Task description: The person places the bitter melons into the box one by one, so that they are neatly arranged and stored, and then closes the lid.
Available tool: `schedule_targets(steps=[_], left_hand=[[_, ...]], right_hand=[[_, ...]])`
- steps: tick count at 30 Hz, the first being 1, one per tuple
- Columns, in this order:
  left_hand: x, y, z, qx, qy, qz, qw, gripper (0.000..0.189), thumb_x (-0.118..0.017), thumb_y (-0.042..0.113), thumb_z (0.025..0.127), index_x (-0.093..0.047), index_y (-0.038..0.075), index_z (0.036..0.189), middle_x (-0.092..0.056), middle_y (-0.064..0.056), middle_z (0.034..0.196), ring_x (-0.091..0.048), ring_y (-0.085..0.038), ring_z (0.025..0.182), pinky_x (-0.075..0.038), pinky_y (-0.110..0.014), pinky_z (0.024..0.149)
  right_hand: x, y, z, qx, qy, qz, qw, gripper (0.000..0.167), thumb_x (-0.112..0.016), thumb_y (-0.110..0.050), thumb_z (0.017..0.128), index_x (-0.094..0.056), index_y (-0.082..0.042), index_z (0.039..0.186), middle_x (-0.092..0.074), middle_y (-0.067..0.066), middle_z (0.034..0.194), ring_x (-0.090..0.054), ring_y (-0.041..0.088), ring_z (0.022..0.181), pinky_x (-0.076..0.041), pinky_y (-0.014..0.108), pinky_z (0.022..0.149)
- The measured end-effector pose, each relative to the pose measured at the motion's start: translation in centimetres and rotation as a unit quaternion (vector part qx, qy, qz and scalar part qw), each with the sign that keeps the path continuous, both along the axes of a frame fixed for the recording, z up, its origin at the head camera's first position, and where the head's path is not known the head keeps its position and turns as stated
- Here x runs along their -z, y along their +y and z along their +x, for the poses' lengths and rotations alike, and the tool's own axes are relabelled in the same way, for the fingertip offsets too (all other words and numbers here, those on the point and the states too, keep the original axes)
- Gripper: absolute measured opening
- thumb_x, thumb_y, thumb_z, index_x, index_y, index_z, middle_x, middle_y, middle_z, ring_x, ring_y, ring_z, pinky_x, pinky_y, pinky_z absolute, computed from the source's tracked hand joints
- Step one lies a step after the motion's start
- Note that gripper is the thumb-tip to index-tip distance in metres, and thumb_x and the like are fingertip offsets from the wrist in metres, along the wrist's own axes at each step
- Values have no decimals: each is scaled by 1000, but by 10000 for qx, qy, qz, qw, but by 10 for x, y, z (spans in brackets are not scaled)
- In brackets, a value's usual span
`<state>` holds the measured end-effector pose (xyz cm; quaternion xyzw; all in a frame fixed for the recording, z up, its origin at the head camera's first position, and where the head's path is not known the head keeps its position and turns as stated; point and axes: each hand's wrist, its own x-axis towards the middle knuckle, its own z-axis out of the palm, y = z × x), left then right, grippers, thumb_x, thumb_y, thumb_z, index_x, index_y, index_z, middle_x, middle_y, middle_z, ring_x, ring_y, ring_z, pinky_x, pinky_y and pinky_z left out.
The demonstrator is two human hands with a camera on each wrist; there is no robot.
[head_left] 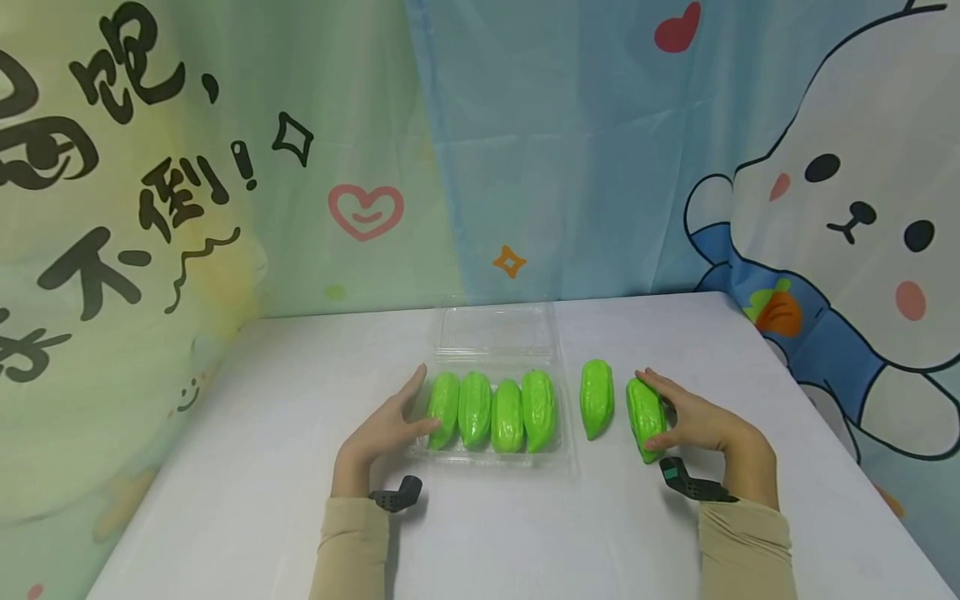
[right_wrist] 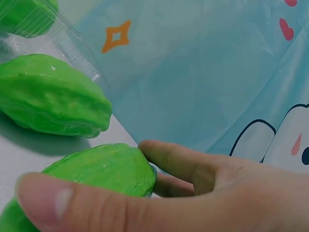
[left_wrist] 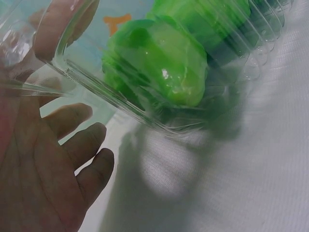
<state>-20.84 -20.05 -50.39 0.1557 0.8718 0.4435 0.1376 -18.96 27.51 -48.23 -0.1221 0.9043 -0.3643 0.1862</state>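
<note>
Four glossy green ribbed fruits [head_left: 475,410] lie side by side in a clear plastic box [head_left: 558,457], its lid [head_left: 491,329] folded back. My left hand [head_left: 386,429] is at the box's left side, thumb over the rim; in the left wrist view its fingers [left_wrist: 91,137] are spread loosely beside the wall. On the table to the right, my right hand [head_left: 693,414] holds another green ribbed fruit [head_left: 643,417] between thumb and fingers, one at each end. One more such fruit [head_left: 597,398] lies between it and the box, untouched.
A white-covered table [head_left: 510,533] carries everything. Behind it hangs a printed curtain [head_left: 570,167] with hearts, lettering and a cartoon bear. Dark wrist cameras [head_left: 397,494] are strapped at both wrists.
</note>
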Motion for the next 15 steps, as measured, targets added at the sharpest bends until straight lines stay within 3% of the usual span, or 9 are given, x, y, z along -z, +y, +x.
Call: schedule_targets(steps=[15], left_hand=[[-1,0,0,-5,-10,-27,10000,98,-69,46,82,-7,21,154,-6,5,160,-8,-18,148,-12,-42,121]], right_hand=[[-1,-1,-1,27,-70,-241,9997,119,-88,-30,62,-13,-6,153,-8,28,156,-12,53,139,-18,67,110]])
